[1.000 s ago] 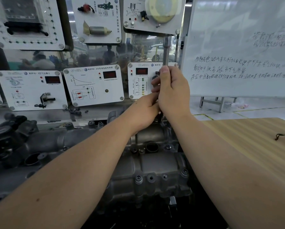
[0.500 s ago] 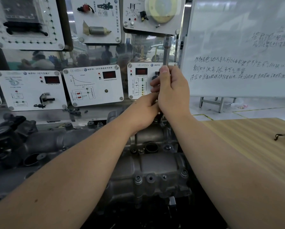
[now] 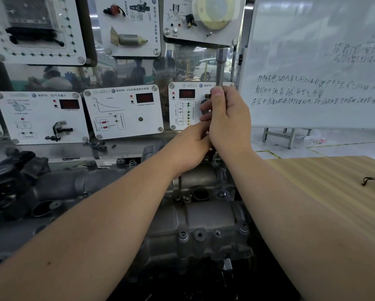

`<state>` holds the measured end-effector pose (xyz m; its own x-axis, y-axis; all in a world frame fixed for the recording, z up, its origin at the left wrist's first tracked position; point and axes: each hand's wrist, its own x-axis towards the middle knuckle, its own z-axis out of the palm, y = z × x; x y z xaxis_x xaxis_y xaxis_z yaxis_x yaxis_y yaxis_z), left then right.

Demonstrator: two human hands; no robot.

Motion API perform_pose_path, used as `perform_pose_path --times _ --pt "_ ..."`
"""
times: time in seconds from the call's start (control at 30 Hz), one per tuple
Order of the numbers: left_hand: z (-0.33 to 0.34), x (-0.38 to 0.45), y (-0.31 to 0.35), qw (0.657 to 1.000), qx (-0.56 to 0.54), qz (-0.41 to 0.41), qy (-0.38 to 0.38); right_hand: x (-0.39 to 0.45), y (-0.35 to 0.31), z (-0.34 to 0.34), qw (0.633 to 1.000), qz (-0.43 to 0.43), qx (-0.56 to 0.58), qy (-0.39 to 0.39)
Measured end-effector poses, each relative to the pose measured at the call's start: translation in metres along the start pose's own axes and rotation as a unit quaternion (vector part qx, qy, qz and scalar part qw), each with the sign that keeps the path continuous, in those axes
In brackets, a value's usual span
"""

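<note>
Silver steel socket-wrench shaft (image 3: 222, 66) stands upright over the grey cast-metal engine (image 3: 204, 216), gripped by the right hand (image 3: 227, 120), thumb lying up along it. The left hand (image 3: 190, 146) curls at its foot, its hold hidden. A white sensor panel (image 3: 123, 111) behind carries a VW badge and "帕萨特"; the whiteboard (image 3: 312, 51) bears handwritten Chinese.

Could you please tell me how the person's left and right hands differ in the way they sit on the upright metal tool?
The right hand grips the metal tool high on its shaft, thumb pointing up; the left hand sits lower, near the tool's foot above the engine. The right hand's curled fingers show plainly; the left hand's fingertips are hidden behind it, so its grip is unclear. Both meet at the tool.
</note>
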<state>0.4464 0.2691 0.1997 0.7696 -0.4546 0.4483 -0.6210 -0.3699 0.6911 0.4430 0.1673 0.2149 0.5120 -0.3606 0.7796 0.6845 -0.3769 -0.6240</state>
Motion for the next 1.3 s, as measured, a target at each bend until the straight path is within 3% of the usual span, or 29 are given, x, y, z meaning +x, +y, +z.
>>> perform_pose_path --times 0.63,1.3 --pt "-0.0008 -0.0013 0.0055 1.000 0.016 -0.018 0.004 0.0008 0.0001 -0.0012 0.999 0.019 0.038 -0.006" --pt "-0.0005 -0.0013 0.0032 1.000 -0.014 -0.019 0.004 -0.0006 -0.0009 -0.0005 1.000 0.000 0.002 -0.009"
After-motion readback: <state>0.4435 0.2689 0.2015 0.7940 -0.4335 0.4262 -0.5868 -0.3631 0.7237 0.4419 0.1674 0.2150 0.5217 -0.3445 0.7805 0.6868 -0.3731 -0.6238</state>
